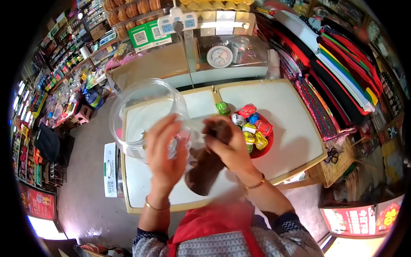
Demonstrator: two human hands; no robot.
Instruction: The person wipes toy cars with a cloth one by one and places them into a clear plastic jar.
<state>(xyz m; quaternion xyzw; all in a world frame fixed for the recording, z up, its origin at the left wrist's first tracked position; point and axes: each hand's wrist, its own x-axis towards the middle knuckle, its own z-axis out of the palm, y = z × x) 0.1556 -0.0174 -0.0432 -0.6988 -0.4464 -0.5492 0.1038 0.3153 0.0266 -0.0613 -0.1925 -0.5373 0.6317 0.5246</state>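
Observation:
My right hand (229,147) is closed around a dark brown cloth (204,173), which hangs down over the white tabletop. My left hand (165,147) is raised with its fingers stretched out, a little blurred, in front of a large clear plastic jar (147,88). Whether it touches the jar I cannot tell. The jar stands at the table's left side, and its lower part is partly hidden by my left hand. Right of my right hand is a red bowl (268,144) holding several toy cars (249,127). A green toy car (222,108) lies on the table behind the bowl.
The white folding table (295,111) has a tan edge. Behind it stands a glass counter with a round dial gauge (219,56) and green QR code signs (150,35). Folded fabrics (338,73) are stacked at right. A white carton (110,169) stands at the table's left.

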